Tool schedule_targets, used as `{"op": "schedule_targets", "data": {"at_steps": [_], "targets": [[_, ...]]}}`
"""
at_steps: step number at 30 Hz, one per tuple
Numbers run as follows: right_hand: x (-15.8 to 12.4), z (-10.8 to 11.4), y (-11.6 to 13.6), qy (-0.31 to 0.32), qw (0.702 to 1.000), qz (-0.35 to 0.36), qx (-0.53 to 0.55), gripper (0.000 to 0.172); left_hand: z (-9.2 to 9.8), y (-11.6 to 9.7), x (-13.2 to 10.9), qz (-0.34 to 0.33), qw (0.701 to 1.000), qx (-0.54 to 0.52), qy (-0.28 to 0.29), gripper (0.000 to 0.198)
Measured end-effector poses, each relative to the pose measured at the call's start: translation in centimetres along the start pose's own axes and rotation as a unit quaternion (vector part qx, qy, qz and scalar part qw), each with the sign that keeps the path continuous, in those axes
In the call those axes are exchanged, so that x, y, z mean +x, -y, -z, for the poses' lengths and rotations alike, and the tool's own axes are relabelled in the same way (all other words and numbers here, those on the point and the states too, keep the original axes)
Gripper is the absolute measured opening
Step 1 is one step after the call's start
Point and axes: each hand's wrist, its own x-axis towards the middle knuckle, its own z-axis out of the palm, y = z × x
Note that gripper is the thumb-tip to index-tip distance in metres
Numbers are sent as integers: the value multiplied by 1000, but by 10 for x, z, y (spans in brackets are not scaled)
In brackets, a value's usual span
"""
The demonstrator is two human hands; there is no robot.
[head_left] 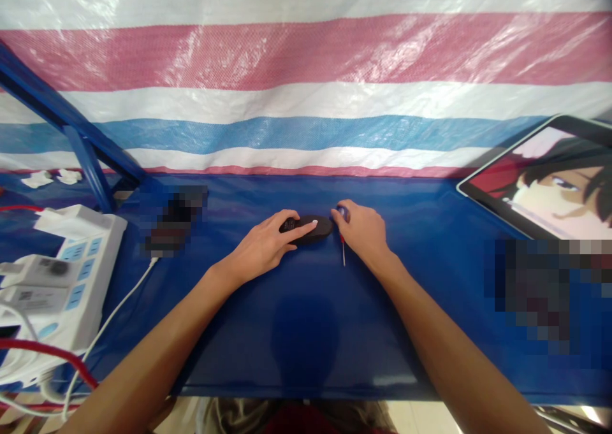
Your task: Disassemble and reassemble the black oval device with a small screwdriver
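A flat black oval device (312,228) lies on the blue table cover (306,306) at the middle of the table. My left hand (265,246) rests on its left end, fingers stretched over the top and pressing it down. My right hand (363,232) sits just right of the device, fingers curled around a small screwdriver (343,246) with a blue cap and red shaft. The thin metal tip of the screwdriver points toward me, below the hand.
A white power strip (62,281) with plugs, white cables and a red cable lies at the left edge. A blue metal frame (81,141) rises at the back left. A tablet (549,179) leans at the right. A striped tarp (306,71) hangs behind.
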Motion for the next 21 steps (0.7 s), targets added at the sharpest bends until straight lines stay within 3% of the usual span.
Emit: {"op": "schedule_targets", "data": {"at_steps": [3,6,8,14,21], "targets": [[-3,6,5,-74,992,79,70,34,3,5,-1,9,1000,-19,-23,54],[-7,10,12,-30,965,224,130,34,6,10,-2,31,997,-62,-45,50],[-9,10,15,13,956,262,128,40,6,12,-2,48,993,-92,-56,44],[-8,2,12,58,961,247,114,43,-1,10,4,107,983,-136,-69,33],[-10,0,15,58,969,226,81,43,-7,8,4,137,987,7,-82,34]]}}
